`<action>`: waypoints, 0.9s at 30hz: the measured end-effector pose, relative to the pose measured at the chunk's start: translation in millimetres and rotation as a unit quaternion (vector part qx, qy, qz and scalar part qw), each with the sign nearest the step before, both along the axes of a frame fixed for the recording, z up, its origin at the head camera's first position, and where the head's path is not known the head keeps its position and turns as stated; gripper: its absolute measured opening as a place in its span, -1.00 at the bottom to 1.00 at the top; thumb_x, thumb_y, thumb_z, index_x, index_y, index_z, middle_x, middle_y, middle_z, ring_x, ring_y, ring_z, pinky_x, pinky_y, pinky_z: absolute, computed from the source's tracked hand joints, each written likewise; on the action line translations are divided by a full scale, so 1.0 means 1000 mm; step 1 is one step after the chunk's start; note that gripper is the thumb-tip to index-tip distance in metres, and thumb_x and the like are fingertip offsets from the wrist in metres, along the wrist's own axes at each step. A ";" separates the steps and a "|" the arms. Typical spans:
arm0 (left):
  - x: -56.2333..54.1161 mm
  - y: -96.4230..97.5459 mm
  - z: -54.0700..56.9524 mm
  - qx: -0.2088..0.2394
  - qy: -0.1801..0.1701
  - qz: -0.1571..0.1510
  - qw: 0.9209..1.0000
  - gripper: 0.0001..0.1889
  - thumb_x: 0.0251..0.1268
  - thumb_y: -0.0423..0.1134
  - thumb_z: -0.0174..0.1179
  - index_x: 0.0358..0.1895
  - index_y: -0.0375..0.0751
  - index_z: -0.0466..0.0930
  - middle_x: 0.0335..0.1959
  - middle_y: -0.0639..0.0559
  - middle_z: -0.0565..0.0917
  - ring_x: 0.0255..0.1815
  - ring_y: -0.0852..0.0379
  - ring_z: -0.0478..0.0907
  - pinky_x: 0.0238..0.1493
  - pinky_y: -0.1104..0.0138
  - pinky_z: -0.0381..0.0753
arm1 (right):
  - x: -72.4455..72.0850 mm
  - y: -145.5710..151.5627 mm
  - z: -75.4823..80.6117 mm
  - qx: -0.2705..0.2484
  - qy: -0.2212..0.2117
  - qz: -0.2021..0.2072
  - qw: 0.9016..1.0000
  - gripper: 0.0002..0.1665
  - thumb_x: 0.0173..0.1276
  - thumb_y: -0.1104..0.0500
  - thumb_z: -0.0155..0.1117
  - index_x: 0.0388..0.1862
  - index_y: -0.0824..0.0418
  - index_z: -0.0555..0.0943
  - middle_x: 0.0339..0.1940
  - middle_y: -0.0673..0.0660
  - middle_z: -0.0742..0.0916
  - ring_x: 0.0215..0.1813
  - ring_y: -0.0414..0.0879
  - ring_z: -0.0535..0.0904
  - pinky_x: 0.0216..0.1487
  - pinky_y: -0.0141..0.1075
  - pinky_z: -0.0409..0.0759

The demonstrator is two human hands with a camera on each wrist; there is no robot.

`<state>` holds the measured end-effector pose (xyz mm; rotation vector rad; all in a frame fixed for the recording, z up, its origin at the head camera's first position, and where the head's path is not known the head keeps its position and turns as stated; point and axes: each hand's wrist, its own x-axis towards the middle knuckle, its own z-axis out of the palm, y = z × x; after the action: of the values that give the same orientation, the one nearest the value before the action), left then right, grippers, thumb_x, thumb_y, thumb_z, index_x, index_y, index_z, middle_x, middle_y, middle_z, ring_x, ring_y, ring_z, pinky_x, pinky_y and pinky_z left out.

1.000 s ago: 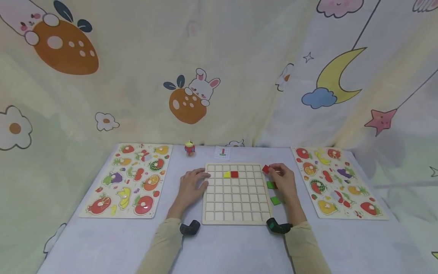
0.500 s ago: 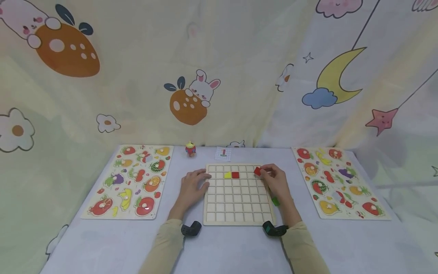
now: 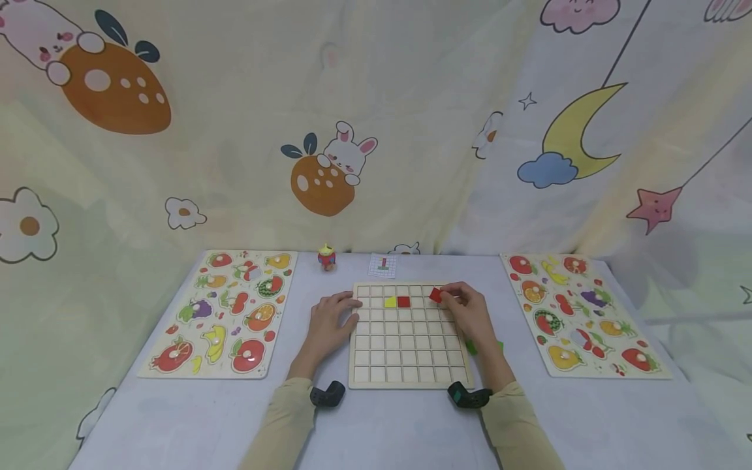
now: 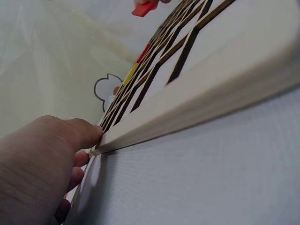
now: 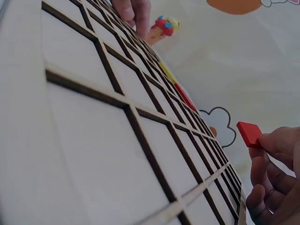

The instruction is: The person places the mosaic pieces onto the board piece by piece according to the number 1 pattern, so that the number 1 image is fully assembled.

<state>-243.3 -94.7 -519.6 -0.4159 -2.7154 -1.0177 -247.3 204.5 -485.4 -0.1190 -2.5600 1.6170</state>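
My right hand point(image 3: 470, 313) pinches a red square tile point(image 3: 436, 296) between thumb and fingertips, tilted over the upper right cells of the wooden grid board point(image 3: 411, 359). The right wrist view shows that red tile point(image 5: 249, 135) held by one corner, raised above the grid. At the board's left edge rests my left hand point(image 3: 330, 323); in the left wrist view a fingertip point(image 4: 96, 136) touches the rim while the other fingers lie along the side. In the board's second row, a yellow piece point(image 3: 390, 302) sits beside a red square point(image 3: 403, 302). Green tiles point(image 3: 472, 348) are partly hidden by my right forearm.
Fruit puzzle boards lie at the left point(image 3: 223, 313) and the right point(image 3: 581, 320). Behind the grid are a small toy figure point(image 3: 326, 258) and a pattern card point(image 3: 382, 266) with a red and green shape. A printed curtain point(image 3: 235, 130) hangs at the back.
My right hand has carried the red tile leftward from beside the board to over its upper right cells. My left hand has stayed at the left edge.
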 end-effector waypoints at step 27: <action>0.000 -0.001 -0.001 0.006 0.001 -0.007 1.000 -0.77 0.24 -0.15 0.21 -0.03 0.08 0.62 0.24 -0.02 0.52 0.21 -0.11 0.39 0.15 -0.07 0.23 | 0.008 -0.031 0.001 0.031 0.003 0.090 0.995 -0.84 0.32 0.09 0.24 -0.14 0.06 0.60 -0.15 0.09 0.69 -0.35 -0.12 0.54 -0.37 -0.38 0.50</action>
<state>-243.2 -95.6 -520.2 -0.4351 -2.7065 -1.0370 -239.3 173.1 -484.6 0.1262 -2.6802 1.5899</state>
